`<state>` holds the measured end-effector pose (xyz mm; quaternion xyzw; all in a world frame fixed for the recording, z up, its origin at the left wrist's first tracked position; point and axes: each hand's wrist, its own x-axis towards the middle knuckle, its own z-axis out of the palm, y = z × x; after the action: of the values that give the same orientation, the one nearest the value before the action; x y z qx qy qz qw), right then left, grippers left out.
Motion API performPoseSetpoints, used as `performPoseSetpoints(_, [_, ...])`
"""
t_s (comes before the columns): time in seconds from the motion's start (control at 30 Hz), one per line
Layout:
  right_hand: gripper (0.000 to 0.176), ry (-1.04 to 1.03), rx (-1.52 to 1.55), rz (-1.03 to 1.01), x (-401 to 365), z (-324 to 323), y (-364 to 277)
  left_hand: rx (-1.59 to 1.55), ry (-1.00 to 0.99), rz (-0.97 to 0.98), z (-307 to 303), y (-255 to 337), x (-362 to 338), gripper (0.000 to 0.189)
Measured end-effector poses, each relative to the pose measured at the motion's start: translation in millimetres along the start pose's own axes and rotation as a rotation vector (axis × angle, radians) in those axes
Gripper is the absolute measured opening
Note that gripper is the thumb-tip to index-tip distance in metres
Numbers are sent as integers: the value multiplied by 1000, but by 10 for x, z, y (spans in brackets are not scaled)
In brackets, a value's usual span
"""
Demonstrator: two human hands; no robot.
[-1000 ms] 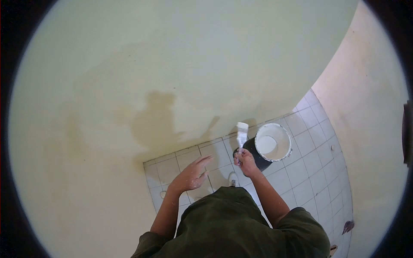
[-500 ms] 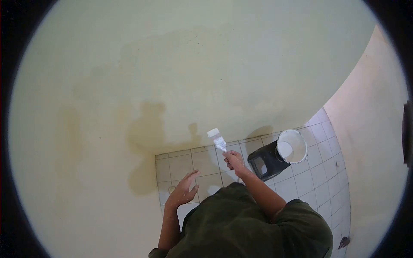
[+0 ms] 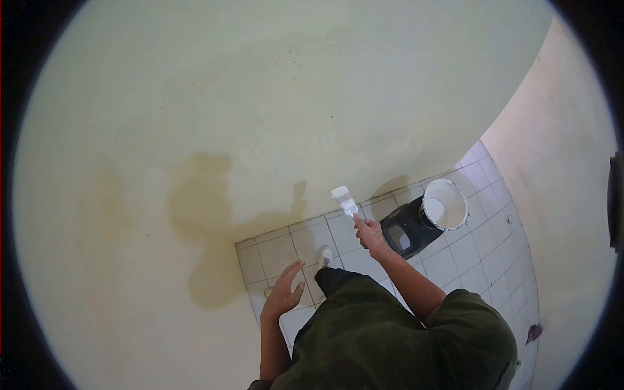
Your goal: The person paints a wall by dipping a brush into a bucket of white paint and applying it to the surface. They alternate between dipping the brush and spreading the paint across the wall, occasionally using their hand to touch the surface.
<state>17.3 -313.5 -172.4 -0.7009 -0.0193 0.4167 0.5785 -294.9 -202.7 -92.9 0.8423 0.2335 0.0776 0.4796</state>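
Note:
My right hand is closed round the handle of a paint brush covered in white, its bristles pointing up and left toward the wall. The brush does not visibly touch the wall. My left hand hangs over the floor tiles, fingers apart and holding nothing. Right of the brush, a white bucket with a paint-smeared rim and white paint inside sits on a black stool.
Pale floor tiles meet the wall ahead and the wall on the left. My shoe stands between my hands. A dark reddish object lies at the lower right, near the right wall.
My right hand and the brush have moved right and slightly up. My left hand has shifted a little right and down. A shoe has come into view, and the camera view has turned slightly.

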Motion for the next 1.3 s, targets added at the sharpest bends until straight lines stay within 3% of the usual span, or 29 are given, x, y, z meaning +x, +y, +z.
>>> performPoseSetpoints(0.3, [62, 221, -39, -29, 798, 373, -417, 57, -159, 35, -732, 32, 1000, 60])
performPoseSetpoints(0.63, [63, 349, -24, -377, 1761, 746, -1291, 145, -229, 87, -1434, -146, 2000, 59])
performPoseSetpoints(0.8, [66, 328, -228, -298, 2350, 752, -889, 184, -299, 51, -1442, -108, 2333, 58])
performPoseSetpoints(0.9, [64, 325, -506, -37, 2652, 686, -190, 166, -340, 71, -1435, -81, 2471, 57])
performPoseSetpoints(0.97, [65, 454, -550, 35, 2710, 720, 237, 182, -382, 90, -1445, -51, 2524, 57])
performPoseSetpoints(1.07, [66, 561, -494, 73, 2609, 781, 253, 189, -451, 136, -1454, -93, 2623, 57])
performPoseSetpoints(1.2, [64, 502, -529, 36, 2307, 727, -699, 179, -519, 163, -1445, -153, 2774, 57])
performPoseSetpoints(1.3, [68, 487, -321, -76, 1742, 649, -1720, 189, -577, 168, -1444, -95, 2878, 58])
